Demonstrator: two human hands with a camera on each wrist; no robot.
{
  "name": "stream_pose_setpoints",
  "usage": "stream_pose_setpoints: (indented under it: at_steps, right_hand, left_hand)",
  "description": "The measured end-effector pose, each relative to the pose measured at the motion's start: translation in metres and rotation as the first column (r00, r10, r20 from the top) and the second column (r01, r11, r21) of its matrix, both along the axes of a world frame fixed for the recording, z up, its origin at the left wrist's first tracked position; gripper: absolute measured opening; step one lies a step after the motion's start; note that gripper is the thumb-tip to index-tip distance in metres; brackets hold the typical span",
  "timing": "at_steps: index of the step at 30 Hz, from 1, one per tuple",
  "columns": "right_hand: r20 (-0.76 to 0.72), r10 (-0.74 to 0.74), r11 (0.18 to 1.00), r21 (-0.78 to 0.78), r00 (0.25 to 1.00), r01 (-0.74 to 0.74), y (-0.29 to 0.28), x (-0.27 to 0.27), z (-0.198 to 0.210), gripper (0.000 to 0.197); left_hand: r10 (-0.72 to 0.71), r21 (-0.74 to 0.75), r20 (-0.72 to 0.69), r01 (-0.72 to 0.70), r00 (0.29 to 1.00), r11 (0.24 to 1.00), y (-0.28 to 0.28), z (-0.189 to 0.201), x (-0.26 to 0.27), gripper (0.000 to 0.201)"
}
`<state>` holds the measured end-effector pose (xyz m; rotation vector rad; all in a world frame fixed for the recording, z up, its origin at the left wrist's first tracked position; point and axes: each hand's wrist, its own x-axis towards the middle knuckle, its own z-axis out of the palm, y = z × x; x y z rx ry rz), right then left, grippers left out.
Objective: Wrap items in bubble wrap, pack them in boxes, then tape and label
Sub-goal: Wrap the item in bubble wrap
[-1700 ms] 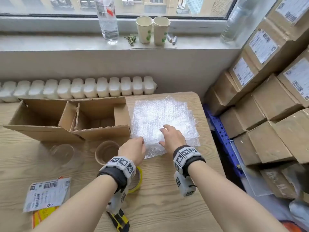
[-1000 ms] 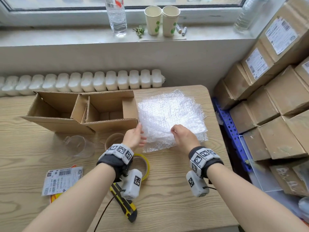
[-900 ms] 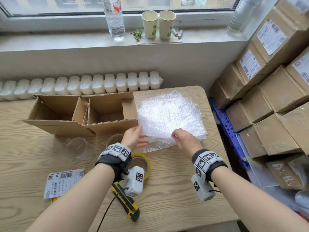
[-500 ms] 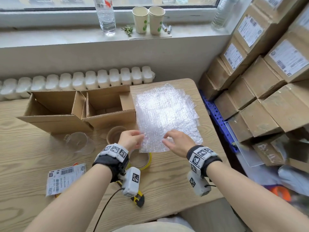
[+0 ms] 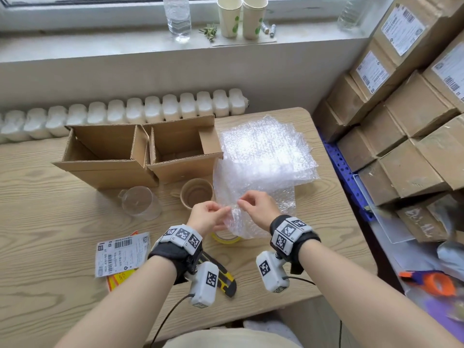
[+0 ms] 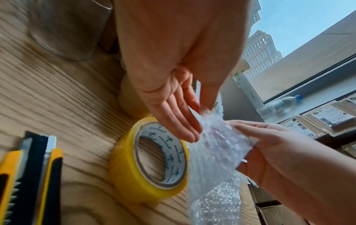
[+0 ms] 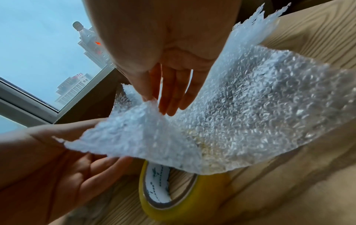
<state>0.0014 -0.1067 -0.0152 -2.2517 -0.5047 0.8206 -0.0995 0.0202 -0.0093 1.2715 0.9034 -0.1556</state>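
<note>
Wooden table (image 5: 62, 222) under window: both hands pinch near edge of top bubble wrap sheet (image 5: 253, 194), left hand (image 5: 207, 217) and right hand (image 5: 258, 207) almost touching, sheet trailing back to stack (image 5: 266, 149) at far right corner.

one head cam up high, two wrist cams low by the tape roll (image 5: 225, 237)
head cam looks fwd & down over the whole desk; left wrist cam sits close left of roll (image 6: 148, 159), facing right/up twd window; right wrist cam close on its other side (image 7: 173, 196), facing left/up; all 3 share roll.
</note>
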Motion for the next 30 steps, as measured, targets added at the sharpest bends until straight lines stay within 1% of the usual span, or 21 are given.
stream_pose_setpoints:
  at_steps: [4,6,7,8,9,11,12,14,16,18,20,21,23,25,27,28,30]
  right_hand:
    - [0.031,-0.004,0.999,-0.037,1.0,0.006,-0.001,-0.001,0.003,0.012]
    - [0.05,0.007,0.998,-0.067,0.999,-0.003,-0.004,0.0,0.007,0.012]
    - [0.059,0.015,0.997,-0.082,0.998,-0.01,-0.006,0.0,0.009,0.012]
    - [0.07,0.024,0.995,-0.098,0.997,-0.017,-0.008,0.001,0.01,0.013]
    - [0.08,0.033,0.993,-0.114,0.996,-0.024,-0.009,0.001,0.012,0.013]
    - [0.095,0.045,0.99,-0.134,0.994,-0.032,-0.011,0.0,0.014,0.013]
    - [0.099,0.046,0.99,-0.14,0.994,-0.032,-0.012,-0.001,0.014,0.013]
    - [0.105,0.041,0.989,-0.143,0.994,-0.025,-0.013,-0.002,0.013,0.013]
    - [0.102,0.04,0.988,-0.151,0.994,-0.024,-0.013,-0.003,0.011,0.013]
    - [0.095,0.037,0.987,-0.16,0.995,-0.021,-0.013,-0.004,0.009,0.013]
    - [0.094,0.028,0.986,-0.164,0.995,-0.012,-0.012,-0.006,0.007,0.012]
    - [0.095,0.024,0.986,-0.168,0.995,-0.008,-0.012,-0.007,0.006,0.012]
    - [0.094,0.019,0.985,-0.172,0.995,-0.003,-0.011,-0.008,0.005,0.012]
    - [0.085,0.013,0.984,-0.177,0.996,0.002,-0.011,-0.009,0.005,0.012]
    - [0.077,0.018,0.982,-0.189,0.997,-0.003,-0.01,-0.011,0.005,0.014]
    - [0.075,0.022,0.981,-0.191,0.997,-0.007,-0.009,-0.011,0.005,0.015]
    - [0.074,0.023,0.981,-0.196,0.997,-0.008,-0.007,-0.012,0.005,0.014]
  left_hand:
    - [0.085,0.087,-0.12,-0.075,0.989,0.993,0.005,-0.011,-0.011,0.025]
    - [0.068,0.173,-0.153,-0.041,0.986,0.984,0.008,-0.013,-0.016,0.025]
    - [0.043,0.247,-0.159,-0.002,0.986,0.969,0.01,-0.012,-0.018,0.028]
    - [0.016,0.343,-0.172,0.045,0.985,0.938,0.014,-0.012,-0.019,0.031]
    - [-0.012,0.455,-0.2,0.104,0.98,0.884,0.017,-0.009,-0.021,0.031]
    - [-0.029,0.64,-0.225,0.17,0.974,0.749,0.026,-0.007,-0.025,0.022]
    - [-0.037,0.7,-0.215,0.18,0.976,0.691,0.03,-0.009,-0.027,0.022]
    - [-0.055,0.767,-0.209,0.199,0.976,0.611,0.039,-0.011,-0.032,0.036]
    - [-0.091,0.784,-0.241,0.249,0.966,0.568,0.048,-0.015,-0.035,0.054]
    - [-0.179,0.769,-0.3,0.349,0.937,0.536,0.059,-0.02,-0.032,0.073]
    - [-0.28,0.742,-0.353,0.449,0.893,0.498,0.068,-0.024,-0.026,0.085]
    - [-0.316,0.723,-0.372,0.486,0.873,0.491,0.072,-0.025,-0.022,0.091]
    - [-0.342,0.694,-0.409,0.531,0.846,0.486,0.077,-0.028,-0.016,0.103]
    - [-0.353,0.688,-0.457,0.576,0.817,0.443,0.08,-0.028,-0.01,0.108]
    - [-0.355,0.689,-0.486,0.6,0.799,0.406,0.082,-0.029,-0.008,0.108]
    - [-0.357,0.689,-0.486,0.601,0.798,0.406,0.084,-0.029,-0.007,0.107]
    - [-0.37,0.676,-0.474,0.599,0.799,0.429,0.087,-0.028,-0.007,0.107]
